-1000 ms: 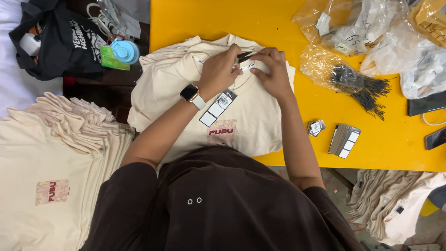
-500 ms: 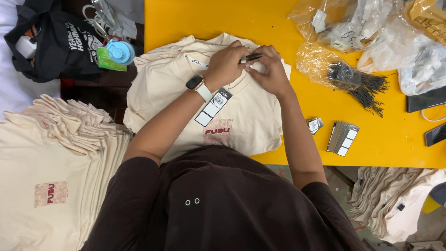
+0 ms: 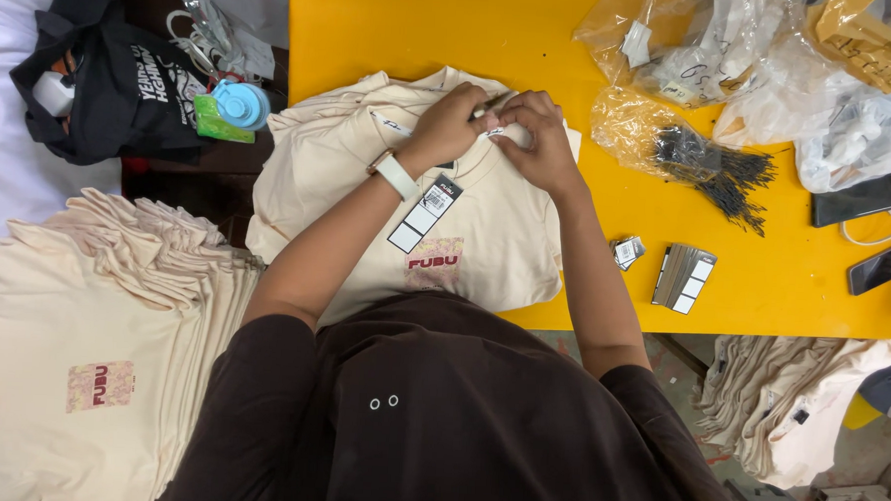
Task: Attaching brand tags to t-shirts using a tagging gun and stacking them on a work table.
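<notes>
— Lying flat on the yellow desk (image 3: 575, 46), what is that pale thing under the hands?

— A cream T-shirt (image 3: 486, 232), soft cotton, with a small pink and red print on the chest. It sits at the desk's near left edge, partly hanging over it. A black-and-white rectangular hang tag (image 3: 425, 213) rests on it just below the collar.

— And the hands?

— Both meet at the collar. The left hand (image 3: 449, 125), with a white watch band at the wrist, is curled and pinching a thin dark tool against the fabric. The right hand (image 3: 536, 134) is bent beside it, fingers pinching the neck fabric; the two touch.

— What lies around?

— To the right, a bundle of black plastic fasteners (image 3: 719, 172) spills from a crinkled clear bag. A small stack of tags (image 3: 685, 278) stands near the desk edge. To the left, a tall stack of folded cream shirts (image 3: 111, 336), and beyond it a black cloth bag (image 3: 122, 86).
</notes>
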